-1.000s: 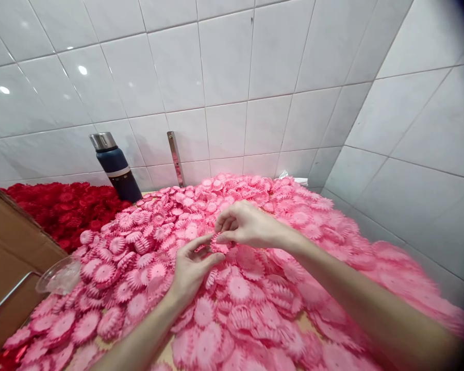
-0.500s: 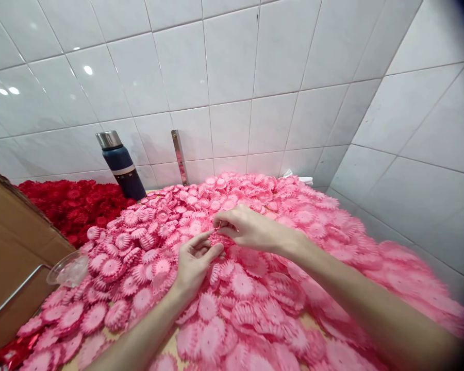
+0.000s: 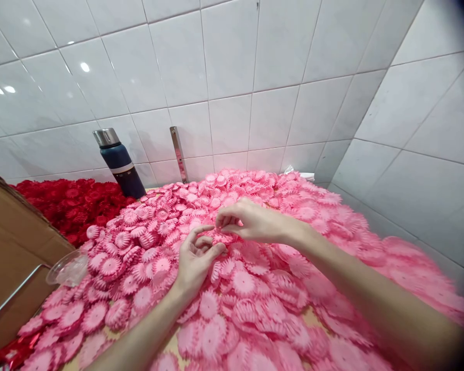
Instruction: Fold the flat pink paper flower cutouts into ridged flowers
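Pink pleated discs [image 3: 243, 283] lie in a broad heap under and around both hands. My left hand [image 3: 195, 257] is palm up over the middle of the heap, its fingers curled and its thumb reaching toward a pink piece [image 3: 222, 238] between the hands. Just right of it, my right hand [image 3: 242, 221] has its thumb and fingertips pinched together above that piece. Whatever the right fingertips hold is too small to make out. The left fingers are partly spread, and contact with the piece is unclear.
A dark blue bottle [image 3: 121, 167] stands at the back left beside red pieces [image 3: 69, 206]. A cardboard box [image 3: 19, 242] and a clear plastic dish [image 3: 67, 268] are at the left. A metal strip [image 3: 178, 154] leans on the tiled wall.
My right hand has risen slightly and its fingers have curled closer together. My left index finger has lifted a little, and the view has shifted slightly.
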`<state>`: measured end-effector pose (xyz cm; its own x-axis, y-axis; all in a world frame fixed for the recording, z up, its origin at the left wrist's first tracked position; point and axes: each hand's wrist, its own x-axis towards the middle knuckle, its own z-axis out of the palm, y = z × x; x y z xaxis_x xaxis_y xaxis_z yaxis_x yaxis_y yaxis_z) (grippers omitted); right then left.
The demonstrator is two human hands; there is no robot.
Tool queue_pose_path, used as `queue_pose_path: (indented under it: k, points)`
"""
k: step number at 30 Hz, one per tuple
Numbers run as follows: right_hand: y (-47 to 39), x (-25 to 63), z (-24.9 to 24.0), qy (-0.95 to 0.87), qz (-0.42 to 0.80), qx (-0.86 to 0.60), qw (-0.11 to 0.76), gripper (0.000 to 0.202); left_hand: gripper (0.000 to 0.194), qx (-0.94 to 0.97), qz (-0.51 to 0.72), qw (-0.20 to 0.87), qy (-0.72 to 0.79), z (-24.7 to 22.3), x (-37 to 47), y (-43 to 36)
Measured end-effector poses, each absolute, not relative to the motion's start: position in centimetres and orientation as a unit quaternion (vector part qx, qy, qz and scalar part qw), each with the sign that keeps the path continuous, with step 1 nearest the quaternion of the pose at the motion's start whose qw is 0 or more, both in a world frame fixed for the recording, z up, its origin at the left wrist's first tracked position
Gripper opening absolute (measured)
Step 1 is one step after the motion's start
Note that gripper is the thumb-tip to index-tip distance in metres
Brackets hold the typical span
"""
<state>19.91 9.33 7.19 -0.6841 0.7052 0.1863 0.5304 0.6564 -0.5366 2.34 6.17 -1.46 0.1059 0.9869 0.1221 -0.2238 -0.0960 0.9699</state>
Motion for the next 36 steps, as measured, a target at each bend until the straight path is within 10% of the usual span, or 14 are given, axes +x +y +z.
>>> queue_pose_path:
  k: [14,22,36]
  points:
    - [10.6,21.6,7.4,-0.841,-0.057,-0.452,0.294,0.018,0.031,0.55,0.535,0.505,0.395,-1.1,2.5,5.8]
    - [9.4,20.9,8.1,-0.857,0.316,-0.364,0.182,0.019,0.037,0.536,0.557,0.518,0.366,-1.5,2.5,6.2]
    - [9.2,20.3,7.3,-0.849,0.328,-0.361,0.201,0.016,0.035,0.529,0.56,0.511,0.381,-1.1,2.6,6.1]
